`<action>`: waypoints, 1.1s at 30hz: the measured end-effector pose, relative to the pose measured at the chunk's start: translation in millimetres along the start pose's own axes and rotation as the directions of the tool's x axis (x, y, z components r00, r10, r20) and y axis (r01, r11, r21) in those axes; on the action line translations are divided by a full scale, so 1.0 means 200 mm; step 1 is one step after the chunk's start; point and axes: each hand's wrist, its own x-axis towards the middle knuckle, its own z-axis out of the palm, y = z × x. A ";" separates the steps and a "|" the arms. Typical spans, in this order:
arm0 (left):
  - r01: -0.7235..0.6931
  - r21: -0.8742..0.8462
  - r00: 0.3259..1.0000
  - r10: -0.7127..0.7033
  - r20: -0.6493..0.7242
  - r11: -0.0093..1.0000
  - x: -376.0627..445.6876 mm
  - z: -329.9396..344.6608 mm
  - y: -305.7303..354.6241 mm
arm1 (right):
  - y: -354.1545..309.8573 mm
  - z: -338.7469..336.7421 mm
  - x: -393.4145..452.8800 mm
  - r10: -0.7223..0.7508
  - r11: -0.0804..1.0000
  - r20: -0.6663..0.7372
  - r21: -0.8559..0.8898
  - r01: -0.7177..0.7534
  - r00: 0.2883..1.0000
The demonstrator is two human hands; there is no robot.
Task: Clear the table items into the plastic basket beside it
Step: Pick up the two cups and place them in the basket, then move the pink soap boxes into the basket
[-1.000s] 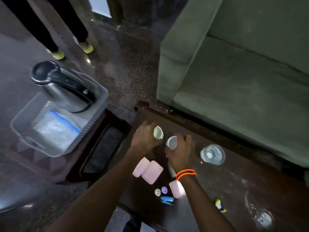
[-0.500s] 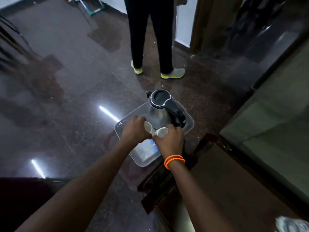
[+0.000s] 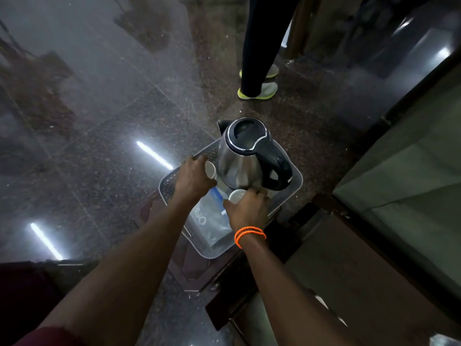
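Here both hands were over the clear perforated plastic basket (image 3: 172, 188), which sat on a low dark wooden stand (image 3: 199, 265) beside the table. The left hand (image 3: 193, 179) was closed around a small white cup (image 3: 210, 170), held tilted with its mouth turned toward the tall stainless-steel electric kettle with a black lid and handle (image 3: 245, 156) that stood upright at the far end of the basket. The right hand (image 3: 247, 208), an orange braided band (image 3: 250, 234) at its wrist, gripped a second small white cup (image 3: 237, 196) from above, fingertips curled over the rim, just beside the kettle's base. Under both hands, on the basket floor, lay a flat clear plastic pouch with a blue strip (image 3: 212, 218).

The step looked like setting the two cups down inside. Done well, each cup would go onto the free floor next to the kettle, low enough before release that it neither bounced nor tipped. The left cup seemed to need righting first, as it was angled. Keeping the knuckles off the kettle mattered, since a tall, narrow-based body could rock if nudged. Resting the cups on the slick pouch risked sliding, so a bare patch of basket floor would serve better, if one was free; the hands hid much of it.

A standing person's dark trouser legs and pale shoes (image 3: 259, 89) showed on the polished floor beyond.
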 end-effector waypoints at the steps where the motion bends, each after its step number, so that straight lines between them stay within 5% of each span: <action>1: -0.003 0.003 1.000 0.003 -0.004 1.000 -0.01 0.01 0.00 | 0.01 0.01 0.00 -0.011 1.000 0.007 0.003 0.011 1.000; 5: -0.056 0.072 0.981 0.068 -0.184 0.996 -0.11 0.01 0.04 | 0.01 -0.03 -0.05 -0.053 0.998 0.006 0.023 0.053 0.999; 8: -0.202 -0.027 0.892 0.172 -0.419 0.979 -0.28 0.07 0.15 | 0.04 -0.12 -0.12 -0.111 0.989 -0.017 0.091 0.112 0.994; 13: -0.437 -0.154 0.826 0.327 -0.459 0.886 -0.64 0.23 0.32 | 0.36 -0.32 -0.32 -0.254 0.947 -0.217 0.143 0.288 0.943; 17: -0.629 -0.159 0.777 0.608 -0.163 0.761 -0.91 0.46 0.47 | 0.83 -0.44 -0.47 -0.293 0.953 -0.225 0.007 0.303 0.929; 21: -0.765 -0.106 0.568 0.743 0.355 0.636 -1.10 0.78 0.59 | 1.30 -0.47 -0.71 -0.105 0.991 -0.073 -0.093 0.098 0.992; 24: -0.845 -0.061 0.408 0.713 0.570 0.532 -1.19 0.98 0.62 | 1.54 -0.44 -0.88 0.029 0.979 0.051 -0.203 -0.018 0.998; 28: -0.794 -0.043 0.422 0.602 0.678 0.606 -1.26 1.09 0.64 | 1.70 -0.38 -0.97 0.034 0.955 0.199 -0.296 0.027 0.979; 33: -0.723 -0.054 0.508 0.583 0.634 0.689 -1.30 1.10 0.65 | 1.73 -0.34 -0.94 -0.001 0.973 0.165 -0.226 0.039 0.986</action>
